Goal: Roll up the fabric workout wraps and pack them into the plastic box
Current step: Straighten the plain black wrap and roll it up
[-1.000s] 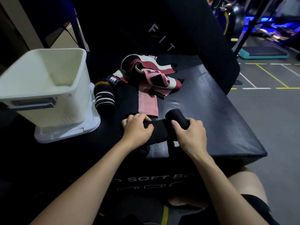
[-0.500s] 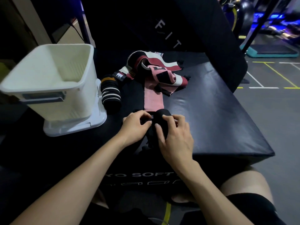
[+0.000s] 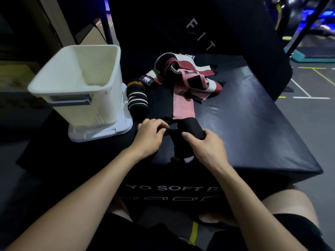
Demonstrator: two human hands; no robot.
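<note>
left hand (image 3: 150, 134) pinches black wrap (image 3: 190, 129) | right hand (image 3: 204, 147) grips roll | near box-top front edge

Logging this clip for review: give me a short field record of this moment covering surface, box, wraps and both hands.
surface: black soft plyo box
box: white plastic box, open, standing on its lid, no wraps visible inside
wrap in work: black wrap, partly rolled
left hand: pinches the wrap's loose end
right hand: grips the rolled part
waiting: pink wrap; maroon and white wrap; black striped wrap, rolled, beside the box
</note>
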